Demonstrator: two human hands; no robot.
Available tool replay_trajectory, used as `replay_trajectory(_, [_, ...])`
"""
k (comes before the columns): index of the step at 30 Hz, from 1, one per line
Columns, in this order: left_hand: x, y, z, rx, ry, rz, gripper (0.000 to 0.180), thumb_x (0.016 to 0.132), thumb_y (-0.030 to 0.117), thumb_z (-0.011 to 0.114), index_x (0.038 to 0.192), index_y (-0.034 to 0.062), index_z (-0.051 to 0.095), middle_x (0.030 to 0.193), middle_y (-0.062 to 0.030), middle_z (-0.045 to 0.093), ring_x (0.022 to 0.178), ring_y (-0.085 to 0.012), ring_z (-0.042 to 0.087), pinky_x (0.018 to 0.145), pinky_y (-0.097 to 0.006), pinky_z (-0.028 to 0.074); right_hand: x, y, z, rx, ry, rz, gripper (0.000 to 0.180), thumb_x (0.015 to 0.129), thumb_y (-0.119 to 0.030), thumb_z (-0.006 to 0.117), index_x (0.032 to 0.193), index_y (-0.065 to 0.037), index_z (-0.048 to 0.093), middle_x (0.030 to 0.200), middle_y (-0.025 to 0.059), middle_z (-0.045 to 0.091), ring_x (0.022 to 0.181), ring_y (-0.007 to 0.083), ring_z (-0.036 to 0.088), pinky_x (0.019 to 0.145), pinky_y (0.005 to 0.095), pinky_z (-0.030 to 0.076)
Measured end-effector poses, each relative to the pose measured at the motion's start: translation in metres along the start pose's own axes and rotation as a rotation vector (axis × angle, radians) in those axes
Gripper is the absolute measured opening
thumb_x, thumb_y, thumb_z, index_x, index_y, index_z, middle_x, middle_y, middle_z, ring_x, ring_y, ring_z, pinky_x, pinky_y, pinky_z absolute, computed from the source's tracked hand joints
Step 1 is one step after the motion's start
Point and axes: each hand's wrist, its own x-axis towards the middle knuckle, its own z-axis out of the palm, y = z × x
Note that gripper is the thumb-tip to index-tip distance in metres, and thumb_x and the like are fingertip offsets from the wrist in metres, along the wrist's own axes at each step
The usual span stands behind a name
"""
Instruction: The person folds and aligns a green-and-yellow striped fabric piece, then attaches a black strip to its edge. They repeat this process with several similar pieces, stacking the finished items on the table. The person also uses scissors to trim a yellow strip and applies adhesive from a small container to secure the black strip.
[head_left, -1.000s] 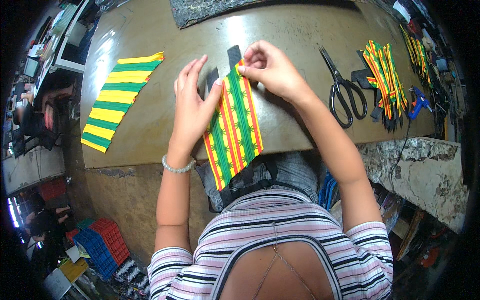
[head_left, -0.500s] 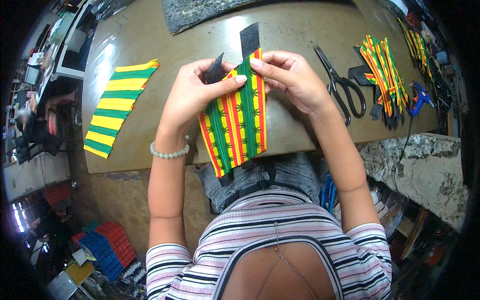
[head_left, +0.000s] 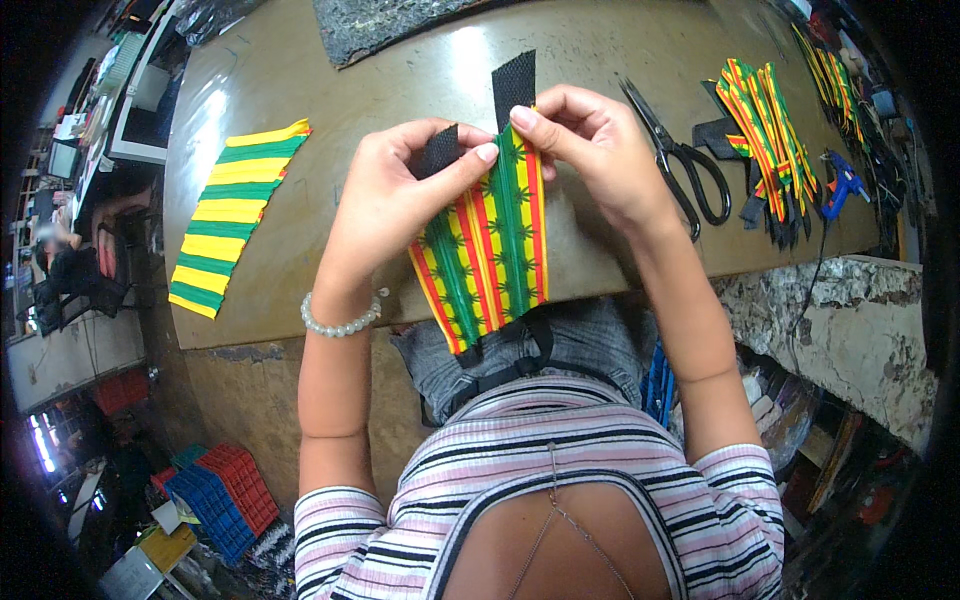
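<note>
The patterned fabric panel (head_left: 487,245), striped in green, yellow and red with dark leaf motifs, is up off the worktop (head_left: 400,90) in front of you, its lower end reaching past the near edge over your lap. It looks light and thin, likely soft across its width, with the lengthwise bands perhaps giving it a little stiffness; it seems unlikely to break, though loose edges could slip or fray. The right black webbing tab (head_left: 515,80) and left black webbing tab (head_left: 440,150) at its top look coarser and firmer, so the top edge beside them is probably your surest hold. Your hands are near each other, both pinching there: your left hand (head_left: 375,190) has its thumb across the front, and your right hand (head_left: 605,150) grips the corner by the taller tab. Further out, black-handled scissors (head_left: 690,170) lie to your right, then a bundle of striped strips (head_left: 770,140) and a blue glue gun (head_left: 848,187); a yellow-and-green striped panel (head_left: 235,215) lies flat to your left.
</note>
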Motion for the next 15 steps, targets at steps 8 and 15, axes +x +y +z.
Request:
replay_trajectory(8, [-0.0042,0.0034,0.0017,0.083,0.001,0.038,0.022,0.092,0.020,0.074,0.094,-0.0014,0.071,0.077,0.0035,0.064,0.069,-0.0026,0.055,0.062,-0.020,0.046,-0.0068,-0.0013,-0.0019,-0.039,-0.128,0.141,0.025,0.093,-0.026,0.073,0.099,-0.003,0.068,0.080,-0.0027,0.065,0.066,0.0030,0.057,0.056,0.0192,0.045])
replay_trajectory(15, [-0.0068,0.0051,0.0053,0.190,0.023,0.102,0.023,0.090,0.020,0.075,0.092,-0.0029,0.071,0.073,0.0022,0.064,0.067,-0.0032,0.056,0.060,-0.021,0.046,-0.0052,-0.0029,-0.0053,-0.020,-0.110,0.130,0.022,0.090,-0.024,0.076,0.096,-0.003,0.069,0.080,-0.0025,0.065,0.067,0.0029,0.057,0.057,0.0193,0.044])
